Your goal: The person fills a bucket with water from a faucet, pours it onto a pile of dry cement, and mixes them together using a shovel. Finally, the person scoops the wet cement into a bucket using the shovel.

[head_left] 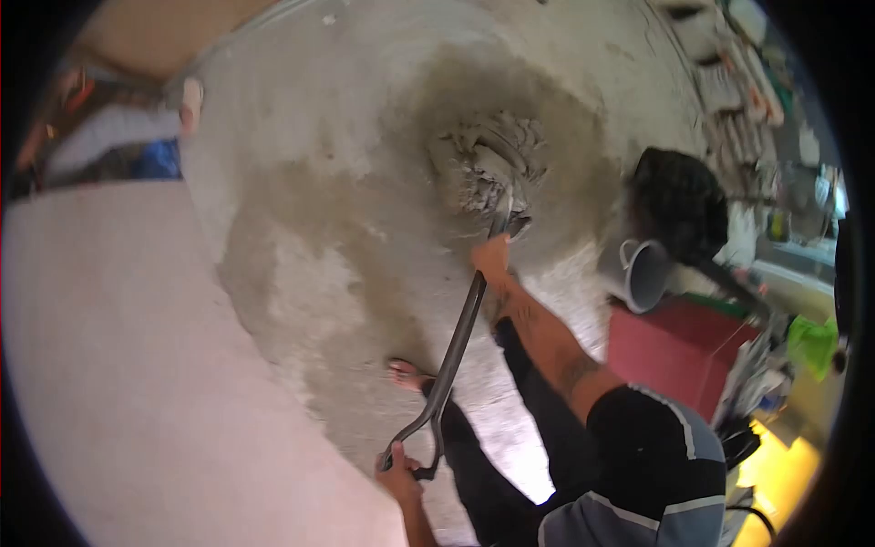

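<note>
A shovel (458, 339) slants across the view, its shaft running up from a forked handle at the lower left. My right hand (492, 258) is wrapped round the shaft near the blade end. Lower down, my left hand (398, 472) grips the handle. The blade is mostly hidden in a heap of wet grey mortar (510, 150) on the concrete floor (310, 273), with a dark wet patch around it.
A grey bucket (645, 276) lies tilted at the right, beside a black bag (679, 201) and a red box (674, 351). Stacked bags (734, 137) line the upper right. A pale wall (137, 365) fills the left. My foot (407, 374) is near the shaft; another person's foot (191, 102) shows upper left.
</note>
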Available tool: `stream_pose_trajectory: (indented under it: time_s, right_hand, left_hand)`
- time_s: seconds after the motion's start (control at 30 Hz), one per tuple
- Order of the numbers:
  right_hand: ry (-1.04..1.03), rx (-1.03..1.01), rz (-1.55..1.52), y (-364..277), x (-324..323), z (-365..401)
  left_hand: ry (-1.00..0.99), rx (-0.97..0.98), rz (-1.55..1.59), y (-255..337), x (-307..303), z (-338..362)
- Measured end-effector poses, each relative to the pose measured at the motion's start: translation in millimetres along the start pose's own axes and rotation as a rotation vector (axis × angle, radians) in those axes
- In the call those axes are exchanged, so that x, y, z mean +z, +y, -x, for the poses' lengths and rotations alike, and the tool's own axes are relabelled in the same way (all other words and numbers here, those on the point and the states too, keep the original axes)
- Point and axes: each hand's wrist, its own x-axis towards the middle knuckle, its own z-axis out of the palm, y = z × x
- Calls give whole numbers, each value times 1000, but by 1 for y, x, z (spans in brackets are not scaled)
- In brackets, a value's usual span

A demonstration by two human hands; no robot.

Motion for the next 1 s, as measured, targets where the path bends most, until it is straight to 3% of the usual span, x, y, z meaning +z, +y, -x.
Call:
stream_pose_trajectory:
  time_s: [0.03,0.1,0.13,0.17,0.23,0.27,0.33,0.4,0.43,0.5,0.53,0.6,0.7,0.77,0.83,0.9,1.0]
  right_hand:
    - [-10,37,-50,-21,1,-7]
    - [-178,291,-196,-43,-16,-7]
    - [-184,302,-193,-44,-29,9]
    - [-156,197,-202,-51,-45,23]
    - [-109,-2,-232,-47,-60,63]
    - [-20,-49,-236,-41,-56,95]
    - [87,-106,-276,-54,-33,86]
    - [-122,68,-338,-44,13,64]
    - [-115,87,-353,-58,7,50]
    - [-375,389,-416,-82,-18,30]
    - [-382,412,-399,-76,-17,52]
    - [-112,103,-421,-76,3,75]
    - [-41,229,-380,-92,14,114]
    - [175,159,-239,-99,42,113]
    - [-93,486,-465,-125,34,78]
    - [-221,459,-349,-97,109,37]
    - [-83,628,-501,-173,22,80]
  left_hand:
    - [2,-42,139,28,17,4]
    - [-14,31,50,59,2,1]
    - [-34,94,7,73,-5,2]
    - [-43,34,109,108,-8,30]
    - [-7,40,157,120,-42,51]
    - [2,39,122,124,-66,58]
    - [9,-33,106,129,-74,49]
    - [152,-98,85,129,-43,36]
    - [176,0,-23,140,-19,24]
    - [184,-15,-37,176,-16,14]
    - [194,-36,-56,185,-35,22]
    - [72,0,-83,208,-65,13]
    - [-26,178,-72,221,-139,-31]
    - [-106,145,-150,247,-127,-67]
    - [17,216,-239,260,-70,-92]
    - [-31,175,-197,304,-57,-96]
    - [-66,172,-178,367,-63,-90]
